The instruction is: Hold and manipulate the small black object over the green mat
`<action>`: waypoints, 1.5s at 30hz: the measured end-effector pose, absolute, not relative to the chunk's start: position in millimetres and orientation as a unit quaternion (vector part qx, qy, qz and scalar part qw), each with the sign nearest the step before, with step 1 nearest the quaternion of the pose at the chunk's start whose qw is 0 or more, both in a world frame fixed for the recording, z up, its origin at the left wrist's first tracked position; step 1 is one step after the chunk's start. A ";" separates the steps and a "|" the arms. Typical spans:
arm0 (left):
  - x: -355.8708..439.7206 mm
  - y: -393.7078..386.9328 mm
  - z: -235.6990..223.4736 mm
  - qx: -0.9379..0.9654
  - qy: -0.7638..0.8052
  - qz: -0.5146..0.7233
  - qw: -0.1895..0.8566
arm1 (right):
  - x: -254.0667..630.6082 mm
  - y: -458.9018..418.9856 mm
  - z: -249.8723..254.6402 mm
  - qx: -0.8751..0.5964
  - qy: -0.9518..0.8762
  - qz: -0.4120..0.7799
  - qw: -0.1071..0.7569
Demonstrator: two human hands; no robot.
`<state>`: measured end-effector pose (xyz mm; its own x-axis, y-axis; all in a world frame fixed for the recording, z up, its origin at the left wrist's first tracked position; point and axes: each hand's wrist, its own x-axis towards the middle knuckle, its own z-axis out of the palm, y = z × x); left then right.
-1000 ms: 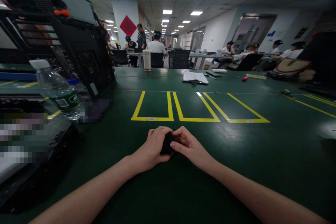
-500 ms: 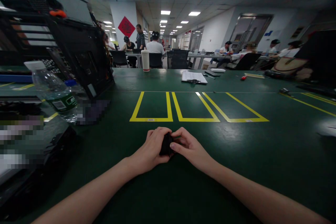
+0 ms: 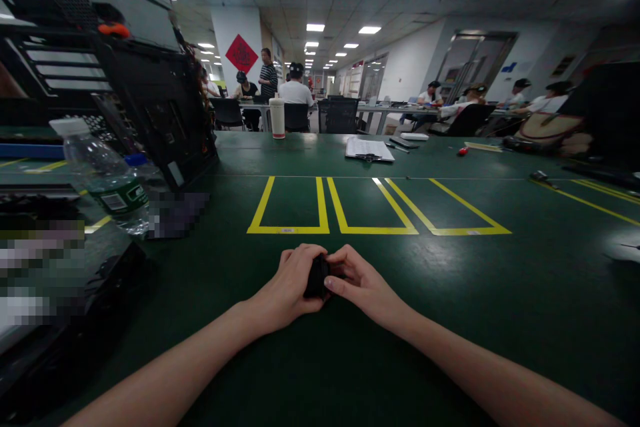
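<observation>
forearms (image 3: 193, 350) converge, left hand (image 3: 290, 283) wrapped round a black object (image 3: 316, 277), right hand (image 3: 363, 285) gripping its right side.

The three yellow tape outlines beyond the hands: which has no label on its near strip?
The middle outline: its near strip is plain yellow; the left outline and right outline carry pale labels.

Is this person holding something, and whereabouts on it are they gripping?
Yes, a small black object. The left hand wraps its left side; the right hand meets its right edge, thumb nearest the viewer. Some fingertip contacts are hidden.
</observation>
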<state>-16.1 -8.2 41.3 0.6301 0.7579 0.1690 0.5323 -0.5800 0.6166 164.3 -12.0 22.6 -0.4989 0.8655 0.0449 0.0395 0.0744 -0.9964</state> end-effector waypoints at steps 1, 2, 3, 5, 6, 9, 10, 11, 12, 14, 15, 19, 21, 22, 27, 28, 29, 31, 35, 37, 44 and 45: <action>-16.0 -8.0 41.0 0.863 0.374 0.214 0.266 | 163.8 -11.6 22.3 -0.357 -0.639 0.581 0.356; -16.0 -7.8 40.5 0.862 0.375 0.215 0.266 | 163.4 -11.4 22.2 -0.362 -0.636 0.581 0.356; -16.0 -7.5 40.1 0.860 0.377 0.216 0.267 | 163.2 -11.2 22.1 -0.368 -0.635 0.579 0.355; -16.2 -7.3 39.9 0.859 0.379 0.218 0.269 | 163.2 -11.3 22.1 -0.378 -0.637 0.573 0.350; -16.3 -7.3 40.1 0.858 0.378 0.218 0.270 | 163.3 -11.4 22.2 -0.379 -0.640 0.570 0.348; -16.3 -8.0 41.9 0.858 0.376 0.220 0.273 | 164.0 -12.3 22.6 -0.357 -0.654 0.569 0.347; -16.1 -8.3 42.5 0.858 0.375 0.220 0.274 | 164.1 -12.6 22.7 -0.347 -0.658 0.570 0.349; -15.9 -8.5 42.9 0.858 0.375 0.220 0.274 | 164.1 -12.8 22.7 -0.339 -0.660 0.571 0.351; -15.6 -8.7 43.2 0.858 0.375 0.220 0.273 | 164.0 -12.8 22.7 -0.335 -0.659 0.572 0.355; -15.3 -8.8 43.1 0.860 0.375 0.219 0.269 | 163.5 -12.3 22.5 -0.337 -0.652 0.576 0.360; -15.2 -8.7 42.8 0.860 0.375 0.220 0.267 | 163.2 -12.1 22.6 -0.340 -0.646 0.579 0.362; -15.4 -8.6 41.9 0.858 0.379 0.217 0.270 | 162.4 -12.0 24.2 -0.373 -0.632 0.578 0.358; -15.7 -8.8 42.1 0.858 0.378 0.215 0.273 | 162.5 -12.6 25.4 -0.388 -0.633 0.575 0.345; -15.8 -8.9 42.3 0.859 0.377 0.215 0.272 | 162.7 -13.0 25.9 -0.387 -0.635 0.575 0.341; -16.1 -9.6 42.0 0.862 0.376 0.217 0.263 | 163.6 -14.0 26.4 -0.361 -0.650 0.572 0.346; -16.0 -9.6 41.9 0.861 0.377 0.218 0.261 | 163.7 -14.1 26.4 -0.360 -0.651 0.571 0.348; -15.9 -9.7 41.9 0.860 0.380 0.220 0.259 | 163.5 -14.2 26.3 -0.360 -0.650 0.571 0.350; -15.5 -9.7 42.6 0.862 0.377 0.220 0.259 | 162.9 -14.1 25.8 -0.360 -0.644 0.574 0.355; -14.7 -9.7 44.1 0.863 0.374 0.218 0.260 | 160.7 -12.9 23.0 -0.366 -0.638 0.569 0.369; -14.3 -9.3 43.1 0.863 0.373 0.219 0.260 | 160.0 -12.8 21.8 -0.371 -0.642 0.558 0.372; -13.2 -7.5 34.8 0.846 0.404 0.236 0.256 | 162.3 -15.6 26.0 -0.363 -0.651 0.561 0.360; -13.4 -7.5 34.7 0.848 0.400 0.234 0.256 | 162.6 -15.6 26.2 -0.361 -0.651 0.560 0.363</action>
